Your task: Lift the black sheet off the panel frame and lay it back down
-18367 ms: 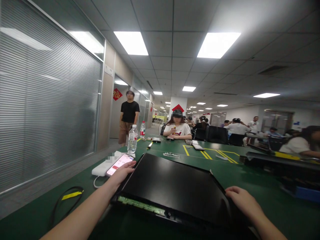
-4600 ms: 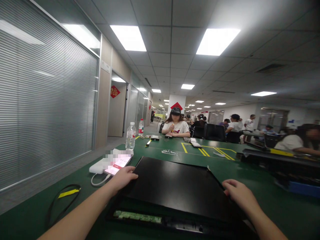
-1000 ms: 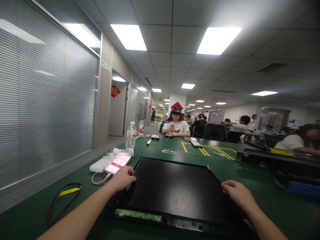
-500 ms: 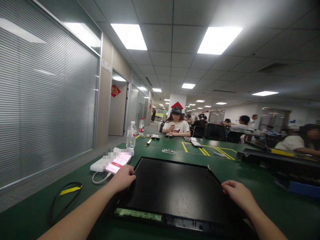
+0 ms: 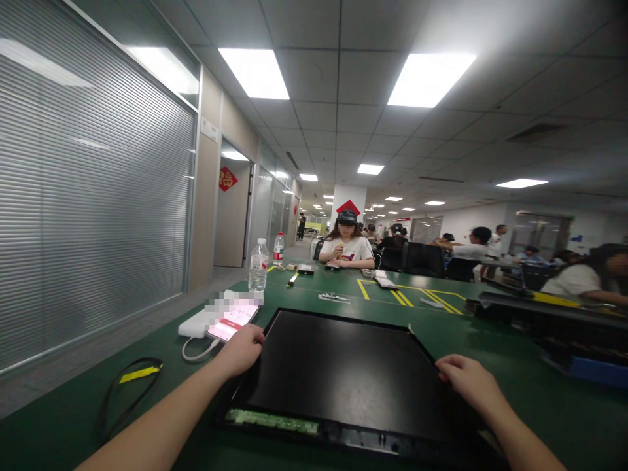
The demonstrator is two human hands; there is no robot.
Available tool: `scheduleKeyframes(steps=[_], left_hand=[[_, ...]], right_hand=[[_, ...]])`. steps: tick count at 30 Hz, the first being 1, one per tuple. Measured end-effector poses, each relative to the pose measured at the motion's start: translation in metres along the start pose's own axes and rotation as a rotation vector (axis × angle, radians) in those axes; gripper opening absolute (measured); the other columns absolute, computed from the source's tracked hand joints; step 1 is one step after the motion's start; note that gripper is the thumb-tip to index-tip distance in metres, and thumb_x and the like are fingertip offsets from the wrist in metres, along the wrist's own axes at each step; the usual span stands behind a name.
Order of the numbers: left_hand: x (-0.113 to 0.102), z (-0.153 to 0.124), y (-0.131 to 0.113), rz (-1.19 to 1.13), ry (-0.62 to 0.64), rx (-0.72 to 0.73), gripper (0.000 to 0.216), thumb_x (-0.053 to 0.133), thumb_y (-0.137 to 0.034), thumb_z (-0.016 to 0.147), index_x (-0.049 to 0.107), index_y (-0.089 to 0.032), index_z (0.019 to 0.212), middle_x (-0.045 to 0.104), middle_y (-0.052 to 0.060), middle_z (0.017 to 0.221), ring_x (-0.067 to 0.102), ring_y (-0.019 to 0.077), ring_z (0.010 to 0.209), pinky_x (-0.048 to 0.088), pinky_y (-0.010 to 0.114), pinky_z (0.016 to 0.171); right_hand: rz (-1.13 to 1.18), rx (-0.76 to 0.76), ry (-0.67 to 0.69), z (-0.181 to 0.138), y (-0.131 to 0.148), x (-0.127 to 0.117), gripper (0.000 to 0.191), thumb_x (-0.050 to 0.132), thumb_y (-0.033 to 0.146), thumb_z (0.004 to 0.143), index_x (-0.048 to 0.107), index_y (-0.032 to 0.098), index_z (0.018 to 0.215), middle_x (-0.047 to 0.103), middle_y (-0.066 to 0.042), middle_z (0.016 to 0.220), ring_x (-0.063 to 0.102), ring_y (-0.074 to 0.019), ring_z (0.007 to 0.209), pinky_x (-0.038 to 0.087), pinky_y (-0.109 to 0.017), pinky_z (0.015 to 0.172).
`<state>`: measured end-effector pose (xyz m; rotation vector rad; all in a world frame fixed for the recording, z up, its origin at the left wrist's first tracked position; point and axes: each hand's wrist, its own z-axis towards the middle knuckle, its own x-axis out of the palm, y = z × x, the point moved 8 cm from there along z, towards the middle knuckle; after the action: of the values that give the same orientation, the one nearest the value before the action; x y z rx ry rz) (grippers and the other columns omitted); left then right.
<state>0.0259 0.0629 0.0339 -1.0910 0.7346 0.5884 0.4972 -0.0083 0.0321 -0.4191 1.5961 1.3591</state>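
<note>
A black flat display panel (image 5: pixel 343 366) lies face up in a thin dark frame. Along its near edge runs a green circuit board strip (image 5: pixel 272 420). My left hand (image 5: pixel 244 350) has its fingers curled closed on the panel's left edge, toward the far corner. At the right edge, my right hand (image 5: pixel 464 378) pinches the frame with bent fingers. Both fingertips are partly hidden against the frame. Just left of my left hand lies a lit phone (image 5: pixel 234 319) with a white cable (image 5: pixel 196 356).
On the green table (image 5: pixel 186 392) are a water bottle (image 5: pixel 258 265), a red-capped bottle (image 5: pixel 278 248), a black strap (image 5: pixel 110 399) with yellow tape, and white strips (image 5: pixel 335 298). Long dark frames (image 5: pixel 549 311) are stacked at right. Across the table sits a person (image 5: pixel 347 248).
My left fingers have shifted very slightly outward along the left edge. My right hand and the panel look nearly unmoved.
</note>
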Motion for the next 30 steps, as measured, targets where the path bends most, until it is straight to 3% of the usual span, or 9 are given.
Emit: scheduleKeyframes(steps=[2, 7, 17, 24, 30], left_hand=[[0.001, 0.0, 0.002, 0.013, 0.014, -0.024, 0.023, 0.045, -0.007, 0.061, 0.066, -0.017, 0.061, 0.064, 0.003, 0.074, 0.058, 0.0184, 0.08, 0.04, 0.024, 0.072], [-0.002, -0.005, -0.004, 0.034, -0.046, -0.016, 0.038, 0.052, -0.017, 0.065, 0.063, -0.015, 0.101, 0.059, 0.008, 0.105, 0.053, 0.0211, 0.1, 0.038, 0.028, 0.088], [0.005, -0.02, -0.026, 0.102, 0.131, 0.105, 0.048, 0.063, -0.042, 0.062, 0.061, -0.024, 0.107, 0.047, 0.008, 0.121, 0.041, 0.0272, 0.114, 0.03, 0.038, 0.098], [0.01, -0.032, -0.038, 0.018, 0.364, 0.188, 0.07, 0.068, -0.054, 0.055, 0.051, -0.031, 0.119, 0.031, 0.006, 0.137, 0.031, 0.0297, 0.124, 0.027, 0.041, 0.102], [0.012, -0.041, -0.056, -0.04, 0.474, 0.318, 0.072, 0.073, -0.05, 0.051, 0.051, -0.034, 0.117, 0.038, 0.0, 0.134, 0.038, 0.027, 0.121, 0.026, 0.038, 0.103]], right_hand=[[0.0, -0.006, -0.005, 0.0, 0.0, 0.0, 0.026, 0.043, 0.033, 0.07, 0.066, 0.022, 0.076, 0.068, -0.002, 0.071, 0.061, -0.018, 0.068, 0.04, -0.026, 0.06], [-0.03, -0.026, -0.024, 0.0, 0.002, -0.001, 0.026, 0.044, 0.033, 0.069, 0.066, 0.023, 0.076, 0.069, -0.002, 0.074, 0.061, -0.0187, 0.072, 0.04, -0.026, 0.06], [-0.038, -0.034, -0.05, 0.001, 0.001, -0.003, 0.027, 0.045, 0.033, 0.068, 0.068, 0.024, 0.077, 0.069, -0.003, 0.079, 0.062, -0.0203, 0.076, 0.042, -0.027, 0.062], [-0.064, -0.039, -0.038, 0.0, 0.003, -0.003, 0.027, 0.044, 0.03, 0.067, 0.067, 0.024, 0.077, 0.069, -0.003, 0.079, 0.062, -0.02, 0.077, 0.042, -0.027, 0.063], [-0.056, -0.05, -0.044, -0.001, 0.004, -0.003, 0.027, 0.044, 0.031, 0.066, 0.067, 0.023, 0.078, 0.069, -0.003, 0.081, 0.061, -0.0209, 0.078, 0.042, -0.027, 0.063]])
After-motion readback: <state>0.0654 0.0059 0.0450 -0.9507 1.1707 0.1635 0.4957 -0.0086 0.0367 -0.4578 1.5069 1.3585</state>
